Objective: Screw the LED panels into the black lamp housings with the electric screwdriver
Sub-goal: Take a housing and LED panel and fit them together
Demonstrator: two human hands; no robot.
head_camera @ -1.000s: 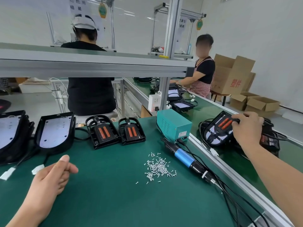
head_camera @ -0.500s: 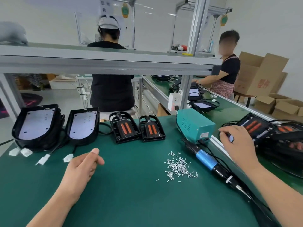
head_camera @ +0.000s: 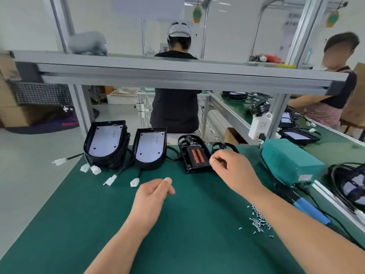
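1. On my feed, the green mat (head_camera: 98,224) fills the lower view, and a row of black lamp housings runs along its far edge.
2. Far left in the row, a stack of housings (head_camera: 118,161) leans with its open side toward me, and a white LED panel (head_camera: 103,142) shows in the front one. Just beside it on the right, a single housing (head_camera: 150,165) stands the same way with its own white panel.
3. Next along lies an orange-strip housing (head_camera: 195,155), back side up. The one after it is mostly hidden; only its black bracket loop (head_camera: 227,144) shows.
4. My right hand (head_camera: 233,171) hangs over that hidden housing with the fingers curled. Thumb and forefinger are close together by the orange-strip housing's edge; I cannot tell whether they pinch or touch anything.
5. My left hand (head_camera: 152,194) is at mid-mat, fingers curled in and thumb laid on the forefinger, with nothing visible in it.
6. The electric screwdriver (head_camera: 310,210), with a blue grip, lies at the mat's right edge, partly behind my right forearm. A heap of small silver screws (head_camera: 258,220) lies just beside it, and a teal power box (head_camera: 290,163) stands beyond.
7. White connectors (head_camera: 134,182) on black leads lie on the mat in front of the panel housings.
8. An aluminium shelf (head_camera: 177,74) spans the bench overhead, with a grey bundle (head_camera: 87,43) on top of it.
9. Behind the bench, a person in a black top (head_camera: 174,111) has their back to me. A second person (head_camera: 335,95) is at the green line (head_camera: 339,153) on the right, where more lamps lie.
10. A white socket block (head_camera: 259,127) hangs on the post, and cardboard boxes (head_camera: 11,115) stand far left.
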